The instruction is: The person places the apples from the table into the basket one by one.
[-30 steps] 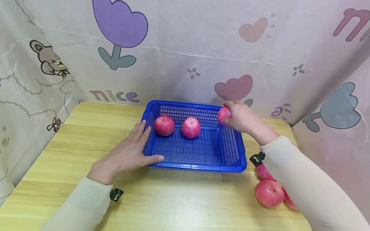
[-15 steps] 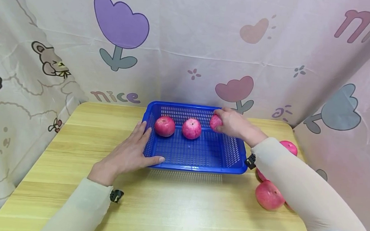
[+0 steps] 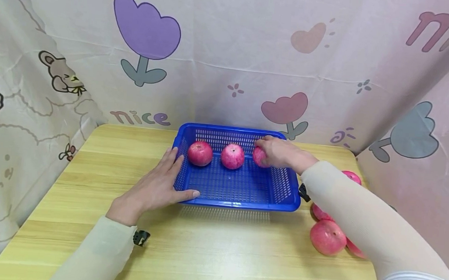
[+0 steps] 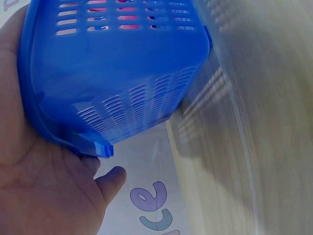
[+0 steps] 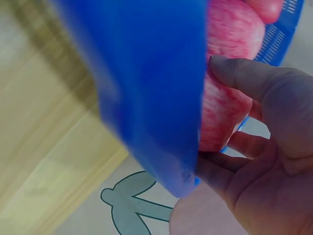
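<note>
A blue plastic basket [image 3: 227, 203] stands on the table with two red apples inside, a left apple [image 3: 200, 153] and a middle apple [image 3: 233, 156]. My right hand [image 3: 284, 153] reaches over the basket's right side and holds a third apple [image 3: 259, 156] low in the back right part. In the right wrist view, thumb and fingers curve round that apple [image 5: 222, 115], partly hidden by the basket wall [image 5: 151, 83]. My left hand [image 3: 155, 187] rests against the basket's left rim, fingers straight and thumb along the front rim. The left wrist view shows its palm [image 4: 44, 181] beside the rim.
More apples lie on the table right of the basket, the nearest apple [image 3: 328, 237] in front; my right sleeve [image 3: 360, 221] partly covers the others. A printed curtain [image 3: 224, 47] hangs behind the wooden table [image 3: 215, 253].
My right hand has moved left and down with the apple, from above the basket's back right corner into the basket beside the middle apple. The left hand has stayed at the rim.
</note>
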Demonstrator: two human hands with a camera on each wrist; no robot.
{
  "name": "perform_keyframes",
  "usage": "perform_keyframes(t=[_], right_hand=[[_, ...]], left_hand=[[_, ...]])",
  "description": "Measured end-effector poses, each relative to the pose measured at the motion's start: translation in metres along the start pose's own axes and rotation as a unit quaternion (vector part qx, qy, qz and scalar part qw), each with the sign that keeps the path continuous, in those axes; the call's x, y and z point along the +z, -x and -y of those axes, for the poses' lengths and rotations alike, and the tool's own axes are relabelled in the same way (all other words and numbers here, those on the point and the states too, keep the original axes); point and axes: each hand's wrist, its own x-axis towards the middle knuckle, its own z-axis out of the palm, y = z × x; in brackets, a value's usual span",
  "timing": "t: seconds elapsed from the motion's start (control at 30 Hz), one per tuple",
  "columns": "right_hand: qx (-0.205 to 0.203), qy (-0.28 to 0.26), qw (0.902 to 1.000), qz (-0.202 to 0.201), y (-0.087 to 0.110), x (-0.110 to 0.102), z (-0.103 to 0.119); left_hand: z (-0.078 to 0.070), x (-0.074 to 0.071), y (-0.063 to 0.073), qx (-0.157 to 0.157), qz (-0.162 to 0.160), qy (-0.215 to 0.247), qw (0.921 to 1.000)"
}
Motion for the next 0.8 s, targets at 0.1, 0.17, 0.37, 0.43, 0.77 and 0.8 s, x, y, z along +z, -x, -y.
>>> perform_keyframes(t=[0.1,0.17,0.37,0.43,0.77,0.8], right_hand=[[0.0,0.012,0.9998,0.013,-0.004,0.002,0.001],[0.002,0.018,0.9996,0.021,-0.006,0.003,0.001],[-0.001,0.05,0.9979,0.041,-0.015,0.007,0.003],[-0.003,0.063,0.9971,0.044,-0.018,0.008,0.003],[0.001,0.088,0.9939,0.067,-0.022,0.009,0.006],[0.002,0.087,0.9939,0.068,-0.022,0.009,0.007]], left_hand=[[0.0,0.0,0.0,0.001,0.001,0.001,1.0],[0.0,0.0,0.0,0.002,0.001,0.002,1.0],[-0.001,0.0,0.001,0.0,0.001,0.003,1.0],[-0.001,0.0,0.001,0.0,0.002,0.005,1.0],[-0.001,0.0,0.0,-0.001,-0.001,0.004,1.0],[-0.001,0.0,0.0,-0.002,0.0,0.004,1.0]])
